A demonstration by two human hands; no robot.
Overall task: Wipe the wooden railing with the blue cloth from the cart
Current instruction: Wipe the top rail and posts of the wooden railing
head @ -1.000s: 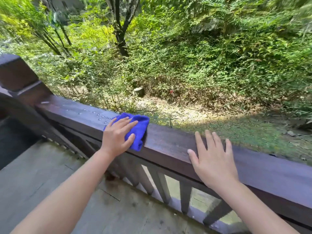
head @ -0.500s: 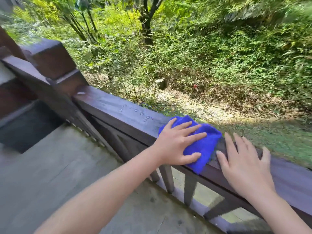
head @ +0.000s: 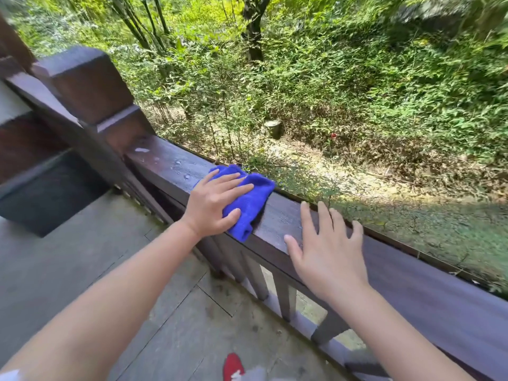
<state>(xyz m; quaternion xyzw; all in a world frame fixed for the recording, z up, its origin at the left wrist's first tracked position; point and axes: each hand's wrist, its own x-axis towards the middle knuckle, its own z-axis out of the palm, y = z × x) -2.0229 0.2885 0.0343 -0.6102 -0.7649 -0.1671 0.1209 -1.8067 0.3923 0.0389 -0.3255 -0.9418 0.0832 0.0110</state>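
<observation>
A dark wooden railing (head: pixel 428 292) runs from a thick post at the left down to the lower right. My left hand (head: pixel 213 200) lies flat on a bunched blue cloth (head: pixel 251 200) and presses it onto the rail's top, with part of the cloth hanging over the near edge. A few water drops (head: pixel 178 166) sit on the rail between the cloth and the post. My right hand (head: pixel 327 251) rests flat on the rail to the right of the cloth, fingers spread, holding nothing.
The square post (head: pixel 85 83) caps the railing's left end, with a second rail sloping away behind it. Balusters (head: pixel 286 301) stand under the rail. Grey deck boards (head: pixel 82 259) lie below, and a red shoe (head: pixel 233 365) shows at the bottom edge. Beyond the rail is dense green brush.
My left hand slid the cloth right along the rail until it met my right hand, then back left toward the post. The camera turned left, bringing the post closer.
</observation>
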